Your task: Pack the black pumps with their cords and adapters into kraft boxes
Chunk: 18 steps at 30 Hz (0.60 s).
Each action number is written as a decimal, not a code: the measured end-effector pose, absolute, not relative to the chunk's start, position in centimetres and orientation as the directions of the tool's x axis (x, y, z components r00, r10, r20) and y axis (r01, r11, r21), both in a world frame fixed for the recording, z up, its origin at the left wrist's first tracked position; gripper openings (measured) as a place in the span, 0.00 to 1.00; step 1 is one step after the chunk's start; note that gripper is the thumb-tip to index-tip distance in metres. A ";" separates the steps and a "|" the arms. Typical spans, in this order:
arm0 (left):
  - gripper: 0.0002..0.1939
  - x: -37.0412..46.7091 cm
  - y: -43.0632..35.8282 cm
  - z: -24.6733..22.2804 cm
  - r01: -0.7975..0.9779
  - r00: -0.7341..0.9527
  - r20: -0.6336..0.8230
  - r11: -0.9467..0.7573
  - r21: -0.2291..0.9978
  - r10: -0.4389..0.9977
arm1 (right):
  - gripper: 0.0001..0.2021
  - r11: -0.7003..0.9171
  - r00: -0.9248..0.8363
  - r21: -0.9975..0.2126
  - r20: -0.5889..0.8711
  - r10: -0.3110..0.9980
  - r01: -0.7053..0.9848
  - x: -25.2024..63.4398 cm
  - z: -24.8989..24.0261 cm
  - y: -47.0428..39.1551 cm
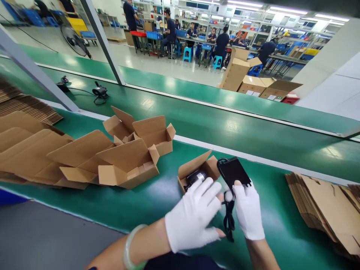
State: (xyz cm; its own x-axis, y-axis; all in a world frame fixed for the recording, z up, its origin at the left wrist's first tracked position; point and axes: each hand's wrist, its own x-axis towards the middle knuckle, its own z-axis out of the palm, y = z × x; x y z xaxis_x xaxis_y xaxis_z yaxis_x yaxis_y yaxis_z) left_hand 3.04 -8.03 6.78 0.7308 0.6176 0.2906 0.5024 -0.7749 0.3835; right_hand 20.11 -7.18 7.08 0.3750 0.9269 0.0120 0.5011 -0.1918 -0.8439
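1. Two hands in white gloves with some bare fingertips work over a green tabletop [157, 210]. The right hand [249, 212] grasps a flat black block [236, 173] by its near end, thumb on top, and holds it up just beside the right side of a small open box [194, 164].
2. One black cord [229, 217] loops at the block's left edge and hangs in a bundle between the hands.
3. The left hand [194, 215] is open, palm down, fingers spread toward the box and the cord. It covers part of the box's near side — whether it touches either one, I cannot tell.
4. Inside that box lies a dark rounded item [196, 178] with a white label, partly hidden by the left fingers.
5. Several open cardboard boxes [128, 165] stand to the left, crowded together, flaps up. Flat cardboard [332, 210] is stacked at the right.
6. Beyond the tabletop runs a green belt [197, 112] — two black devices [99, 92] joined by a cable rest on its left part.
7. Farther back, people [222, 39] in dark clothing sit or stand at workbenches, with blue stools nearby.
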 end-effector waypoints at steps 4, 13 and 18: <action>0.30 -0.1 -6.1 7.9 0.536 0.821 0.097 -0.818 0.211 0.563 | 0.17 -0.262 0.273 -0.638 -0.084 0.958 0.724 20.0 7.9 -5.9; 0.15 1.3 -2.3 9.5 0.482 0.866 -0.215 -0.868 0.121 0.451 | 0.14 -0.023 0.020 0.297 0.011 1.000 0.955 17.6 7.8 -6.2; 0.11 2.6 -2.4 8.9 0.428 0.893 -0.195 -0.899 0.091 0.406 | 0.09 0.020 -0.051 0.468 0.052 0.997 0.884 16.3 9.3 -6.5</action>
